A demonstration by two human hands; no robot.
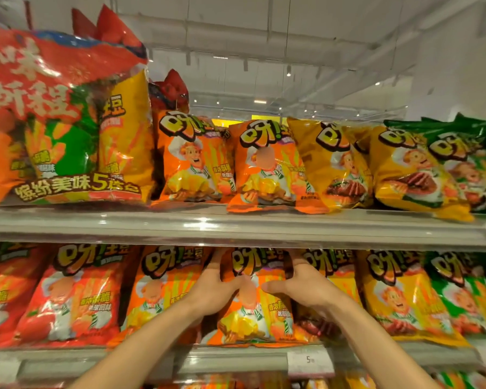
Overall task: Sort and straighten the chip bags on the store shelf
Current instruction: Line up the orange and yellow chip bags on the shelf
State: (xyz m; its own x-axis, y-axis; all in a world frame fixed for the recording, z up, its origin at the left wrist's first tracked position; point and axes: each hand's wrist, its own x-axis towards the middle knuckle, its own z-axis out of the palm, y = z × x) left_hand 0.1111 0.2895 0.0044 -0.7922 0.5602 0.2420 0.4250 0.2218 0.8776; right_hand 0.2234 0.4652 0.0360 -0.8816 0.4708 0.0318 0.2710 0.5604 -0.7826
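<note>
An orange chip bag [253, 313] stands upright in the middle of the lower shelf [236, 357]. My left hand [211, 290] grips its left edge, thumb across the front and fingers behind. My right hand [300, 284] grips its right edge the same way. To its left stand another orange bag [157, 293] and red bags [73, 296]. Yellow bags [401, 299] and green bags [466, 296] stand to its right. The upper shelf [236, 223] carries orange bags [264, 167], tilted yellow bags [337, 164] and green bags [466, 161].
A large red multipack [62, 119] fills the upper shelf's left end, with red bags [107, 23] stacked above it. A white price tag [309, 360] hangs on the lower shelf's front rail. More bags show on a shelf below [222, 384].
</note>
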